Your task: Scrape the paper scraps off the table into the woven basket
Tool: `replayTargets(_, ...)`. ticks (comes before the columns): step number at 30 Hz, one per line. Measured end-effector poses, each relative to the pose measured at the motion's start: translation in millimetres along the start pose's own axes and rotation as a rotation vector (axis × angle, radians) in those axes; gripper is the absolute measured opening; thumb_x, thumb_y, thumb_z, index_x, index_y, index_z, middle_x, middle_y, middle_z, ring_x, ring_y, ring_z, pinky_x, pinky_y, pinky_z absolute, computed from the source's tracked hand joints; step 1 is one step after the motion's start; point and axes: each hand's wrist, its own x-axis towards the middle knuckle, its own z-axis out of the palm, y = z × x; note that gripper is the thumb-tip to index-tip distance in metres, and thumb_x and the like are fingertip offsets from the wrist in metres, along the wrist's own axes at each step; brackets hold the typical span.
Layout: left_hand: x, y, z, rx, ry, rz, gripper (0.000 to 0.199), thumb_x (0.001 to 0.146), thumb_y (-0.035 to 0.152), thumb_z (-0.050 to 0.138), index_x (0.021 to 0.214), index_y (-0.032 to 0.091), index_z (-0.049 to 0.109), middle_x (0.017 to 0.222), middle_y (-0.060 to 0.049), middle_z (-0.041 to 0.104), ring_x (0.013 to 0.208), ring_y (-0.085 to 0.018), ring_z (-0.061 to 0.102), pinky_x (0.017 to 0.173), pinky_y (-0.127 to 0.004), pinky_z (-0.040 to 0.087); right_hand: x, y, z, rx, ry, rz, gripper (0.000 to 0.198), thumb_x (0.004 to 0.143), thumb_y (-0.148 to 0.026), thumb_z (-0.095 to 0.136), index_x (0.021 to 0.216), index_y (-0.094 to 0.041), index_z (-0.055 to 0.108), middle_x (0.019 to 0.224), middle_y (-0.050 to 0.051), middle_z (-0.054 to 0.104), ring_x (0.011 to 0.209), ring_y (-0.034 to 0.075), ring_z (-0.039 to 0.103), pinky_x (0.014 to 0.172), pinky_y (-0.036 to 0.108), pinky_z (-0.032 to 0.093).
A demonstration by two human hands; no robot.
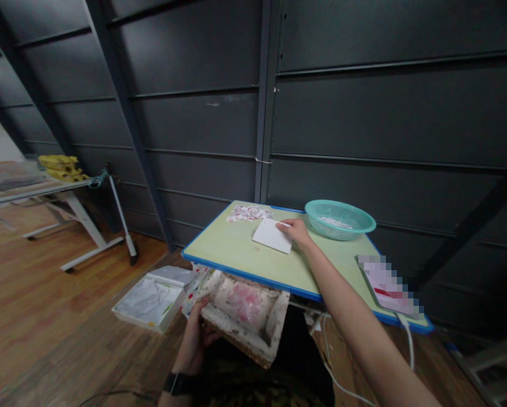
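Observation:
My right hand point(296, 230) reaches over the pale yellow tabletop point(219, 242) and grips a flat white card point(272, 236) by its upper right edge, thumb on top. Just beyond the card lies a heap of small white and reddish pieces point(248, 213). Below the table's front edge, my left hand point(198, 325) is closed round the left side of a worn, whitish box point(245, 319), which is tilted. Something pink in clear wrapping point(242, 302) shows inside the box. The underside of the left hand's grip is partly hidden.
A turquoise plastic basket point(340, 220) with white pieces inside stands at the table's back right. A phone point(389, 288) with a white cable lies at the right edge. On the floor to the left sits an open white box point(151, 299). A dark panelled wall point(202, 124) rises behind.

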Motion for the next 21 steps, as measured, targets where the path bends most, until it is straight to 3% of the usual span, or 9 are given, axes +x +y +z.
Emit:
replayTargets(5, 1, -1, -1, 0.025, -0.014, 0.012, 0.027, 0.082, 0.041, 0.06, 0.099, 0.021, 0.056, 0.068, 0.0, 0.062, 0.055, -0.019, 0.063, 0.054, -0.034, 0.056, -5, -3, 3, -0.024, -0.152, -0.021, 0.036, 0.061, -0.043, 0.073, 0.077, -0.011, 0.07, 0.067, 0.005, 0.067, 0.058, 0.014, 0.054, 0.051, 0.024, 0.037)
replayTargets(10, 2, -1, 1, 0.036, -0.015, -0.008, 0.026, 0.082, 0.042, 0.06, 0.095, 0.021, 0.055, 0.062, 0.002, 0.058, 0.053, -0.018, 0.06, 0.053, -0.033, 0.055, -18, -11, 15, 0.075, -0.388, 0.07, 0.043, 0.057, -0.046, 0.081, 0.081, -0.014, 0.064, 0.06, 0.001, 0.062, 0.051, 0.011, 0.051, 0.045, 0.021, 0.034)
replayTargets(16, -1, -1, 1, 0.018, -0.013, 0.004, 0.035, 0.079, 0.043, 0.062, 0.106, 0.021, 0.056, 0.07, 0.0, 0.062, 0.057, -0.019, 0.063, 0.054, -0.033, 0.055, -38, -25, 30, 0.12, -0.646, 0.091, 0.048, 0.059, -0.05, 0.081, 0.086, -0.015, 0.063, 0.066, -0.001, 0.062, 0.049, 0.009, 0.049, 0.039, 0.018, 0.032)
replayTargets(19, -1, -1, 0, -0.008, -0.021, 0.004, 0.039, 0.077, 0.042, 0.064, 0.108, 0.02, 0.057, 0.067, 0.001, 0.061, 0.053, -0.018, 0.061, 0.052, -0.032, 0.054, -43, -28, 33, 0.169, -0.677, 0.097, 0.048, 0.058, -0.05, 0.082, 0.086, -0.016, 0.064, 0.072, 0.0, 0.064, 0.051, 0.008, 0.051, 0.039, 0.017, 0.032)
replayTargets(21, 0, -1, 0, -0.005, -0.02, -0.001, 0.041, 0.077, 0.043, 0.065, 0.11, 0.02, 0.056, 0.067, 0.001, 0.062, 0.053, -0.018, 0.061, 0.052, -0.032, 0.054, -41, -28, 32, 0.232, -0.628, 0.124, 0.049, 0.056, -0.05, 0.083, 0.087, -0.016, 0.066, 0.074, 0.001, 0.066, 0.053, 0.009, 0.053, 0.041, 0.018, 0.034)
